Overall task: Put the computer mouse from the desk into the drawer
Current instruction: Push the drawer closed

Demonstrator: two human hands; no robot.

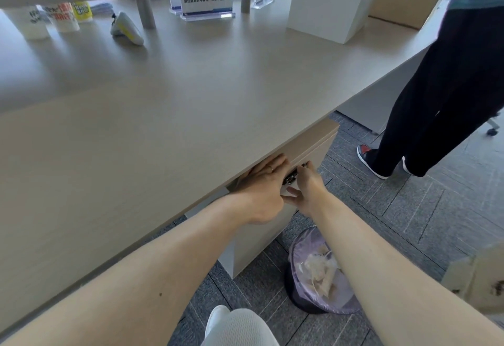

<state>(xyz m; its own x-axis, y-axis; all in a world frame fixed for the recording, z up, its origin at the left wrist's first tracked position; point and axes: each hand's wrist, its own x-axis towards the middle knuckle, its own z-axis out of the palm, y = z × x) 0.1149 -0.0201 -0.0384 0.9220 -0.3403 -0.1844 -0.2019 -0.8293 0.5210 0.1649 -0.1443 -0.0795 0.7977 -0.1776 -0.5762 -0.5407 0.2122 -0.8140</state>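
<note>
Mouse: small dark computer mouse (291,177), pinched in right hand (309,184) at beige under-desk drawer (308,152)
Left hand (266,182): flat, fingers spread on drawer front, holding nothing
Desk: pale wood desk (163,94)

Both forearms bare to frame edge, no sleeves visible. Left hand (263,191): thin gold-toned ring (271,168) on one finger. Small dark mole (160,294) on left forearm. Right hand (308,188): no ring, watch or band visible. Wrists bare on both sides. At bottom centre, white garment (240,326) with fine mesh-like or ribbed texture, rounded shape, likely over knee; cannot tell garment type. Fingertips of both hands partly hidden.
</note>
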